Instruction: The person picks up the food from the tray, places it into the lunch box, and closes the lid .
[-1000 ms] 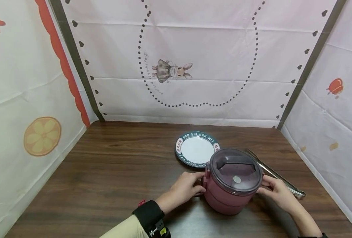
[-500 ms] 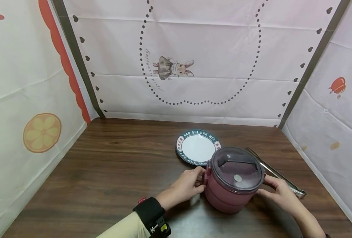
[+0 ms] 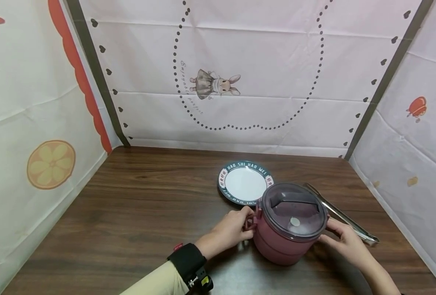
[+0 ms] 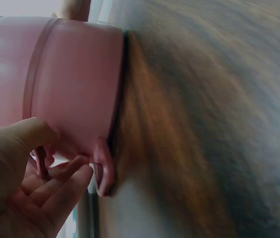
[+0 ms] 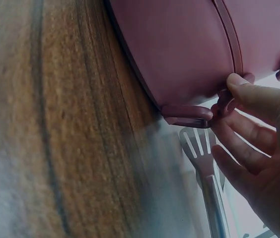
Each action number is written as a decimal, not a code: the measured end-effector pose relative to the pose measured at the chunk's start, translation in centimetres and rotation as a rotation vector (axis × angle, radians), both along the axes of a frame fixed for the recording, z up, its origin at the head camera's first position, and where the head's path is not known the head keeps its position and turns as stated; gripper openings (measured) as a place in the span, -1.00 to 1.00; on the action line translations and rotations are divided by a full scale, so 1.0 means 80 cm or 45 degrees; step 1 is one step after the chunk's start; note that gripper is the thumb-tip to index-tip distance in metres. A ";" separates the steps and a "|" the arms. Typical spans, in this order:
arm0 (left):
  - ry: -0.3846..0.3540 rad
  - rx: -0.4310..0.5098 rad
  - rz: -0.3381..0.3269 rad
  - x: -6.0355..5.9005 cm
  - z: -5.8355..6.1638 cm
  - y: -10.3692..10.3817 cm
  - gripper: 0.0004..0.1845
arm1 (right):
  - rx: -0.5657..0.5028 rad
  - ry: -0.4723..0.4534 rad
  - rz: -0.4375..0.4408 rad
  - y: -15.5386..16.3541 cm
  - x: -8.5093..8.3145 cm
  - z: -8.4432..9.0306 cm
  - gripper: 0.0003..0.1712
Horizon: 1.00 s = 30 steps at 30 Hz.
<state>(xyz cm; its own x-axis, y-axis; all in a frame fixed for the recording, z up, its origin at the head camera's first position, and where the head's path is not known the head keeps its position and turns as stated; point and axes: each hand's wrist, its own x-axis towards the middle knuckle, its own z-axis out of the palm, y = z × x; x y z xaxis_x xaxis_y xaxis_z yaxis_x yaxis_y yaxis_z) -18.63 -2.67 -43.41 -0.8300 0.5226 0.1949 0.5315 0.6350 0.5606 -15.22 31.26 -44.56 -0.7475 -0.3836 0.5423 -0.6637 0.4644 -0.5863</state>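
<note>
A two-tier pink lunch box (image 3: 282, 248) stands upright on the table, its dark see-through lid (image 3: 295, 211) on top. My left hand (image 3: 230, 229) is at its left side; in the left wrist view the thumb lies near the seam and the fingers curl behind a pink side latch (image 4: 41, 162). On the opposite side, my right hand (image 3: 346, 241) pinches another side latch (image 5: 225, 101) between thumb and fingers, at the seam between the tiers. Lower clips (image 5: 187, 114) stick out near the base.
A white plate with a green patterned rim (image 3: 223, 190) lies just behind the lunch box. Metal tongs (image 3: 344, 217) rest to its right, beyond my right hand. Printed cloth walls (image 3: 262, 147) enclose the back and sides of the wooden table (image 3: 136, 213).
At the left side, the pink latch shows further out between my left fingers. The right hand stays at its side, and the lunch box holds its place. The head view has shifted slightly.
</note>
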 end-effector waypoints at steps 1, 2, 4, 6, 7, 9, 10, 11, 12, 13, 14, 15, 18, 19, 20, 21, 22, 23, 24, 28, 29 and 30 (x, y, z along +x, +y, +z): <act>-0.013 0.003 -0.021 -0.001 -0.001 -0.001 -0.62 | -0.003 -0.005 -0.003 0.000 0.000 0.000 -0.44; -0.035 0.005 -0.041 -0.002 -0.001 -0.003 -0.61 | -0.011 -0.017 -0.001 0.000 0.000 0.001 -0.45; -0.086 0.033 -0.079 -0.004 -0.002 -0.006 -0.57 | -0.029 -0.043 0.001 0.000 -0.001 0.001 -0.45; -0.139 0.068 -0.106 -0.007 -0.002 -0.009 -0.54 | -0.048 -0.072 0.002 -0.001 0.000 0.003 -0.45; -0.162 0.087 -0.116 -0.008 -0.001 -0.011 -0.53 | -0.053 -0.083 -0.001 -0.001 0.000 0.004 -0.45; -0.184 0.113 -0.119 -0.010 0.001 -0.014 -0.51 | -0.061 -0.103 -0.016 -0.003 0.001 0.005 -0.45; -0.182 0.117 -0.120 -0.011 0.002 -0.015 -0.52 | -0.058 -0.106 -0.023 -0.004 0.002 0.006 -0.46; -0.180 0.119 -0.119 -0.011 0.004 -0.016 -0.52 | -0.053 -0.106 -0.030 -0.004 0.002 0.007 -0.46; -0.175 0.117 -0.113 -0.012 0.006 -0.017 -0.53 | -0.047 -0.105 -0.038 -0.004 0.002 0.008 -0.46; -0.173 0.119 -0.109 -0.012 0.009 -0.018 -0.54 | -0.042 -0.108 -0.046 -0.005 0.002 0.009 -0.46; -0.164 0.113 -0.103 -0.013 0.011 -0.018 -0.55 | -0.037 -0.108 -0.051 -0.005 0.002 0.009 -0.47; -0.163 0.107 -0.098 -0.013 0.013 -0.018 -0.55 | -0.032 -0.112 -0.058 -0.005 0.002 0.010 -0.47; -0.171 0.086 -0.069 -0.013 0.015 -0.018 -0.53 | -0.022 -0.127 -0.073 -0.006 0.004 0.012 -0.50; -0.168 0.075 -0.056 -0.012 0.014 -0.017 -0.52 | -0.022 -0.135 -0.079 -0.006 0.004 0.012 -0.51; -0.162 0.059 -0.041 -0.012 0.012 -0.016 -0.50 | -0.019 -0.143 -0.083 -0.006 0.004 0.011 -0.53; -0.156 0.041 -0.025 -0.012 0.012 -0.014 -0.48 | -0.019 -0.150 -0.093 -0.007 0.004 0.011 -0.54; -0.142 0.021 -0.012 -0.011 0.011 -0.013 -0.47 | -0.016 -0.151 -0.098 -0.007 0.004 0.010 -0.55; -0.120 -0.007 0.002 -0.011 0.010 -0.012 -0.46 | -0.017 -0.158 -0.108 -0.007 0.003 0.010 -0.55; -0.094 -0.039 0.015 -0.011 0.011 -0.011 -0.45 | -0.015 -0.161 -0.118 -0.007 0.002 0.008 -0.55; 0.026 -0.152 0.027 -0.013 0.013 -0.005 -0.53 | -0.021 -0.163 -0.138 -0.005 -0.002 0.004 -0.52; 0.044 -0.176 0.023 -0.013 0.013 -0.004 -0.55 | -0.030 -0.170 -0.134 -0.005 -0.003 0.003 -0.51; 0.055 -0.191 0.017 -0.013 0.014 -0.003 -0.56 | -0.039 -0.174 -0.127 -0.004 -0.004 0.001 -0.49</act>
<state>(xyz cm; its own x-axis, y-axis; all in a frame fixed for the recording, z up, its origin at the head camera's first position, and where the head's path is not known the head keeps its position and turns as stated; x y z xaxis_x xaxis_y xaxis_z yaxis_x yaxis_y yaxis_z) -19.66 -2.93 -42.31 -0.8296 0.5375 0.1514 0.5440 0.7169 0.4360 -15.56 30.94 -44.45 -0.8487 -0.2889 0.4431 -0.5283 0.5046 -0.6828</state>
